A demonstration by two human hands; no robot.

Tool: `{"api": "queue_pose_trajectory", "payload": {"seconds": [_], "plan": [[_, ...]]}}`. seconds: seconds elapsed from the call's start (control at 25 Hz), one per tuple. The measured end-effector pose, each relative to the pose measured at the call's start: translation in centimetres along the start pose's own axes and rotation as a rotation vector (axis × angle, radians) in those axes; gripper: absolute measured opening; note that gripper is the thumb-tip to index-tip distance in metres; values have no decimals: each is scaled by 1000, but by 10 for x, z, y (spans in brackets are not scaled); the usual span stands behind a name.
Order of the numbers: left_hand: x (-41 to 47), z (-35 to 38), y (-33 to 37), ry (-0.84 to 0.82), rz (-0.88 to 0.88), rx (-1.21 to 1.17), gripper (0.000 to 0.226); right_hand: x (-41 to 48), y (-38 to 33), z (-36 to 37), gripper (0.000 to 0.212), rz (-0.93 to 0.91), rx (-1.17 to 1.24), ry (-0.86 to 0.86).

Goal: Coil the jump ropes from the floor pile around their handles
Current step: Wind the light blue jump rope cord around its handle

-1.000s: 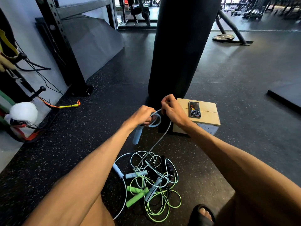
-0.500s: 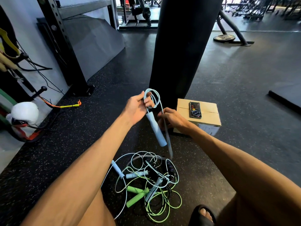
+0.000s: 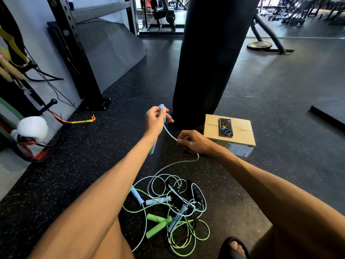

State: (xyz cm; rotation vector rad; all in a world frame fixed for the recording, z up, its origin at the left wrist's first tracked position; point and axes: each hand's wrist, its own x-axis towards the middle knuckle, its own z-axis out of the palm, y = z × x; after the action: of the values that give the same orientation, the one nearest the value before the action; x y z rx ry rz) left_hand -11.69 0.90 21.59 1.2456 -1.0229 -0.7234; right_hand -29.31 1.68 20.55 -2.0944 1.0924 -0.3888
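Jump rope in pale blue, a thin plastic-coated cord (image 3: 169, 132) with a padded cylindrical handle (image 3: 152, 150), is up off the floor between both hands; the left hand (image 3: 155, 120) is closed around the handle's upper part and holds it roughly upright, with a few turns of cord (image 3: 161, 107) showing just above its fingers and the handle's lower end poking out below the wrist; gripped so, the handle seems meant as a fixed post for the windings. The right hand (image 3: 193, 142), lower than the left and near it, pinches the cord between thumb and curled fingers; the stretch between the hands runs straight, likely pulled taut so each turn lies snug. Below the right hand the cord slackens, bends and drops to the tangled pile of ropes (image 3: 168, 206) on the speckled black rubber floor (image 3: 93, 165), underneath both forearms, where two lime-green foam handles (image 3: 158, 223) lie among other cords. Just right of the right hand sits a brown cardboard box (image 3: 242, 135) with a phone (image 3: 225, 127) on top; beyond the left hand hangs a black punching bag (image 3: 211, 62). Most of the coiling, I judge, is yet to do.
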Motion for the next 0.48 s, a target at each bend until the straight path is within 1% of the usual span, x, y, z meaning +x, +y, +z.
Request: {"api": "queue_pose_trajectory", "payload": {"seconds": [0.08,0.16,0.24,0.28,0.4,0.48], "plan": [[-3,2,-3,-78,90,181,18,0,-3,-1,15,-67,-12,6],[-5,1,-9,-166,156,369,19,-1,-5,-2,16,-94,-3,21],[-7,-1,-13,-248,159,557,22,-1,-6,-4,16,-101,9,89],[-9,-2,-14,-300,126,619,26,0,-6,-6,18,-100,20,136],[-16,0,-11,-476,16,675,37,3,-5,-13,23,-87,115,281],[-18,3,-11,-587,-64,604,42,5,-4,-19,20,-66,236,357]]}}
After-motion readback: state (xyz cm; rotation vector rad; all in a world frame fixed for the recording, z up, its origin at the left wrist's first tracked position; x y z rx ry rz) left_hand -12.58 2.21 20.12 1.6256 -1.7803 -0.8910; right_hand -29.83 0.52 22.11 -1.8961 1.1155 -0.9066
